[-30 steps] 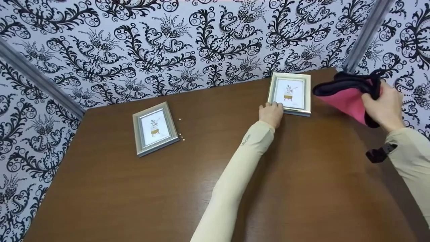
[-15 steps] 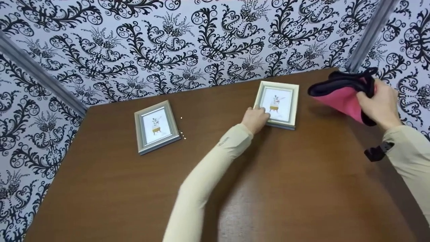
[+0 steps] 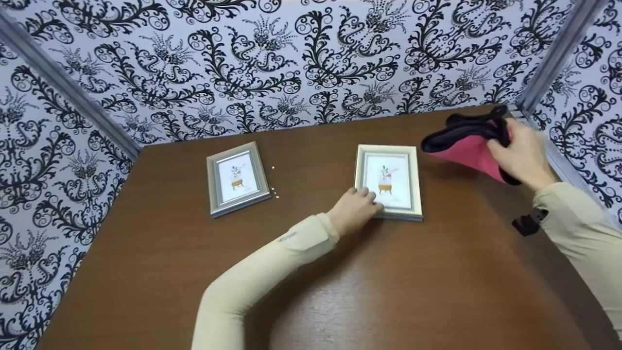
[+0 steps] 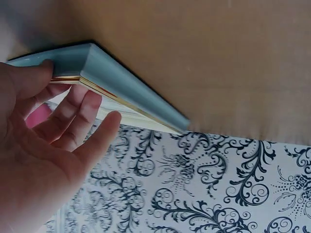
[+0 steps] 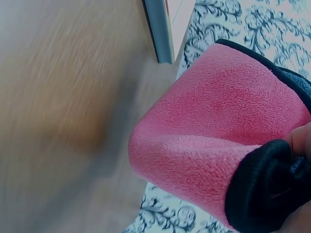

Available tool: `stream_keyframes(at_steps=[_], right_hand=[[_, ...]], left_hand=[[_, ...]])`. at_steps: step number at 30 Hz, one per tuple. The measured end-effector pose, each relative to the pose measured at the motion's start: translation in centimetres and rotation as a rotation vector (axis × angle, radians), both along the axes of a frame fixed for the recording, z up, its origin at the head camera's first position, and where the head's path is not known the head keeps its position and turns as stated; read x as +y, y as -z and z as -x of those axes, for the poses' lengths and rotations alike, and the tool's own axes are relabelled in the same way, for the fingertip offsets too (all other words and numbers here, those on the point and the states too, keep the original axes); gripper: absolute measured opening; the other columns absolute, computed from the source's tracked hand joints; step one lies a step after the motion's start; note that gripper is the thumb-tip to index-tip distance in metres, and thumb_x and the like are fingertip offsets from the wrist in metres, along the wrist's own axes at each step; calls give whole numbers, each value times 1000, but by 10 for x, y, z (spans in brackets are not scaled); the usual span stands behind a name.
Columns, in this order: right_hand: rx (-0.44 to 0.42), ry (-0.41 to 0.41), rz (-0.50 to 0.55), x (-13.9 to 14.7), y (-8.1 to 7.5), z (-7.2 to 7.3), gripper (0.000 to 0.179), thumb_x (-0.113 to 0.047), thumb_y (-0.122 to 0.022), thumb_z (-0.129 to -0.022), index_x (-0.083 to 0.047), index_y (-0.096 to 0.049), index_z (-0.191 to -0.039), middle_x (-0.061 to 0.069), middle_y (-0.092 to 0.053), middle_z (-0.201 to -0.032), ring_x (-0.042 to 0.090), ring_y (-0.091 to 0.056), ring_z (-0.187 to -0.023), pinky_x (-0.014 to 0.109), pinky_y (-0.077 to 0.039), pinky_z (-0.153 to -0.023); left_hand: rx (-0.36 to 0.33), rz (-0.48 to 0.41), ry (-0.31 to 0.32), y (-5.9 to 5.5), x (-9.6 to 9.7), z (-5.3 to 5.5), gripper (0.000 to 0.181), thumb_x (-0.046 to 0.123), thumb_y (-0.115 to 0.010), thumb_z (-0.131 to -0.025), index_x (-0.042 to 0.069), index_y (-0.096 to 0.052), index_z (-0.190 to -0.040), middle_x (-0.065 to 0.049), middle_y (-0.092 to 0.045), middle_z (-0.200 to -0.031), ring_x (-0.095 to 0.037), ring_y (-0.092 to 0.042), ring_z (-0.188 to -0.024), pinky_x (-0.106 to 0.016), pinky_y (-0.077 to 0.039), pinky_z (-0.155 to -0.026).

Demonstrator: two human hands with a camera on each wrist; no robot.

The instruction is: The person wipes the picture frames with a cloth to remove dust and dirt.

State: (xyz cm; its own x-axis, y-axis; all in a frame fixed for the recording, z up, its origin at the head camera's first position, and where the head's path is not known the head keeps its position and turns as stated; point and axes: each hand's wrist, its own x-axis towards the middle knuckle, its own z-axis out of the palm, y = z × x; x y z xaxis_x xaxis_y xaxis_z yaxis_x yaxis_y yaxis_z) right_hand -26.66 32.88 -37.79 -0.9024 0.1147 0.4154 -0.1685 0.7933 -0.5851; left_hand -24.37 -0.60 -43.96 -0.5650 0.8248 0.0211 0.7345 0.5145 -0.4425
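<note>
My left hand (image 3: 355, 210) is at the near left corner of a cream picture frame (image 3: 414, 177), which lies face up on the table. In the left wrist view, the thumb of that hand (image 4: 46, 136) presses the frame's outer side (image 4: 129, 87), while the fingers reach over its front. Off to the right, above the tabletop, my right hand (image 3: 522, 155) grips a folded pink cloth with black edging (image 3: 469, 153). The right wrist view has this cloth (image 5: 194, 111) hanging in a fold, with only part of the hand visible.
A second, silvery picture frame (image 3: 214, 187) lies on the left of the brown table (image 3: 160, 272). Several small white crumbs (image 3: 273, 190) are beside its right edge. Behind the table rises a wall with black scroll patterns (image 3: 291, 63), and grey posts stand at both corners.
My left hand has drawn the cream frame toward me and a little to the left, away from the back wall. The right hand has shifted slightly left with the cloth.
</note>
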Motion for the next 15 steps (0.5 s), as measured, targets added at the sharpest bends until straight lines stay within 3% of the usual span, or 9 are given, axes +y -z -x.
stream_keyframes(at_steps=[7,10,15], right_hand=[[-58,-68,5,-32,1,11,20,-11,-58,-84,0,-59,-101,18,-60,-77,41,-55,-75,46,-39,-61],[-64,-94,8,-48,-2,19,19,-11,-57,-84,-1,-59,-100,20,-60,-81,42,-54,-77,51,-39,-65],[-36,-143,-13,-79,-3,39,21,-6,-56,-83,3,-58,-102,26,-63,-88,46,-57,-80,56,-43,-70]], left_hand=[[13,-25,33,5,-18,-41,20,20,-57,-93,26,-65,-110,-1,-61,-99,-17,-57,-87,-27,-49,-71],[28,-27,41,5,-24,-57,21,21,-60,-90,27,-65,-110,1,-61,-98,-15,-57,-86,-26,-47,-68],[55,-24,64,6,-29,-77,19,24,-62,-89,30,-65,-107,4,-60,-95,-12,-56,-82,-24,-44,-63]])
